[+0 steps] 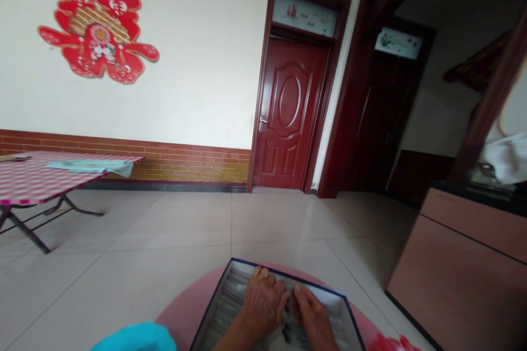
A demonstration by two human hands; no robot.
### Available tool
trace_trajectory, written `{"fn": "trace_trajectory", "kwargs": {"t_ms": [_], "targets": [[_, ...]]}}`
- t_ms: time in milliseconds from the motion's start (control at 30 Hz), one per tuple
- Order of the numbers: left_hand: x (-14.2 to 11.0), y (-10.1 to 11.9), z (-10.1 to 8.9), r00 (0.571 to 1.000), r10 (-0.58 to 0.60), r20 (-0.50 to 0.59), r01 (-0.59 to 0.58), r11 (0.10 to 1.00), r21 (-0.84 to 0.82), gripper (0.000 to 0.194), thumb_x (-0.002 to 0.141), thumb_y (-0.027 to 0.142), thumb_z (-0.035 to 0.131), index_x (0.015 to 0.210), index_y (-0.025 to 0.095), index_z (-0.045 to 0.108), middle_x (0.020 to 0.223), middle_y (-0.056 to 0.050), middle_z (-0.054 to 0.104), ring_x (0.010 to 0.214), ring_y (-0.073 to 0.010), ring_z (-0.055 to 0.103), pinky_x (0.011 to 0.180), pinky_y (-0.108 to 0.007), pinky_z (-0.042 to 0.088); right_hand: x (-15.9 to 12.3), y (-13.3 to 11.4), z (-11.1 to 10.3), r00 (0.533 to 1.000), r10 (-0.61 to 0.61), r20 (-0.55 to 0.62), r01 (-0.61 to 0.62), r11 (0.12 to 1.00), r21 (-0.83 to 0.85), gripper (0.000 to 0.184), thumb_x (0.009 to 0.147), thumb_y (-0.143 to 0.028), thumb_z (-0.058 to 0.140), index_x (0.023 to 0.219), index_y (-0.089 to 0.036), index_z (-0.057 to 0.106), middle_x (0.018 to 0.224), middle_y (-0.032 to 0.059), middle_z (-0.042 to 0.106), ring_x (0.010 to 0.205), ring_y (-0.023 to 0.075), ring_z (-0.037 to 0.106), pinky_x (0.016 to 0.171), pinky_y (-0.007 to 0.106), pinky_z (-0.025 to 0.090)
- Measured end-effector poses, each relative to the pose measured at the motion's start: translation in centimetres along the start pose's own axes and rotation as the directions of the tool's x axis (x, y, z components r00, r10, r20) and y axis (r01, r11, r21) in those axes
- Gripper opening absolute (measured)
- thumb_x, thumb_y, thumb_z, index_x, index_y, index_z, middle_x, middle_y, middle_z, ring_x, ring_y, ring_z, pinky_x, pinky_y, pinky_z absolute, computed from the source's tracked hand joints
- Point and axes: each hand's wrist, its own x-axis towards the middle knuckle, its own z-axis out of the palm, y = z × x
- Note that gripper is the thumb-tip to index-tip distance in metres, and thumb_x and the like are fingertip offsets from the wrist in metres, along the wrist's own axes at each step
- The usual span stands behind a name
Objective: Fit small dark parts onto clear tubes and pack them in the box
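Observation:
A shallow, blue-edged box (353, 318) with white inner walls lies below me. Rows of long greyish pieces (230, 299), seemingly in clear wrapping, fill its left part. My left hand (265, 301) is over the middle of the box, back upward and fingers curled near the far wall. Close beside it, my right hand (312, 312) has its thumb and fingers pressed together. Small dark pieces (286, 329) show in the gap between both hands. What the fingertips hold is hidden or too small to name.
The box rests on a round pink tabletop (185, 303). A turquoise item (135, 337) is at lower left, something red (393, 343) at lower right. A folding table with checked cloth (78, 178) stands left, a brown cabinet (465, 269) right, a red door (290, 115) ahead.

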Motion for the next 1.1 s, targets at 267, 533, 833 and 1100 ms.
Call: {"fn": "trace_trajectory", "kwargs": {"t_ms": [267, 533, 833, 1100], "targets": [[0.1, -0.2, 0.5, 0.996, 0.032, -0.081, -0.03, 0.999, 0.036, 0.017, 0.083, 0.027, 0.043, 0.075, 0.022, 0.057, 0.07, -0.003, 0.056, 0.076, -0.0203, 0.047, 0.08, -0.039, 0.032, -0.3, -0.8, 0.1, 0.995, 0.094, 0.014, -0.095, 0.983, 0.154, 0.043, 0.064, -0.053, 0.061, 0.095, -0.022, 0.062, 0.091, 0.0024, 0.065, 0.075, 0.0163, 0.059, 0.057, 0.025, 0.044], [-0.1, -0.1, 0.9, 0.994, 0.039, -0.101, -0.035, 0.999, 0.038, 0.016, 0.083, 0.027, 0.044, 0.074, 0.022, 0.057, 0.069, -0.003, 0.056, 0.077, -0.0206, 0.047, 0.081, -0.039, 0.032, 0.3, 0.2, 0.0, 1.0, -0.009, 0.028, 0.009, 1.0, 0.01, 0.04, 0.07, -0.057, 0.053, 0.062, -0.018, 0.057, 0.052, -0.0034, 0.051, 0.047, 0.0092, 0.044, 0.045, 0.022, 0.035], [-0.2, -0.3, 1.2, 0.995, 0.041, -0.092, -0.037, 0.998, 0.049, 0.015, 0.082, 0.028, 0.045, 0.075, 0.021, 0.057, 0.07, -0.003, 0.056, 0.078, -0.0213, 0.047, 0.082, -0.04, 0.032, 0.6, 1.2, 0.0, 0.994, 0.089, 0.061, -0.089, 0.996, 0.007, 0.044, 0.074, -0.06, 0.045, 0.067, -0.018, 0.058, 0.059, 0.0004, 0.057, 0.051, 0.0124, 0.05, 0.044, 0.022, 0.035], [0.0, -0.3, 0.7, 0.997, 0.04, -0.059, -0.037, 0.998, 0.058, 0.018, 0.083, 0.026, 0.044, 0.073, 0.021, 0.058, 0.068, -0.003, 0.056, 0.075, -0.0204, 0.047, 0.079, -0.038, 0.032, 0.1, -0.2, 0.1, 0.997, -0.047, 0.058, 0.049, 0.998, -0.026, 0.03, 0.073, -0.048, 0.053, 0.07, -0.019, 0.06, 0.057, -0.0026, 0.055, 0.05, 0.0105, 0.044, 0.048, 0.023, 0.036]]}}
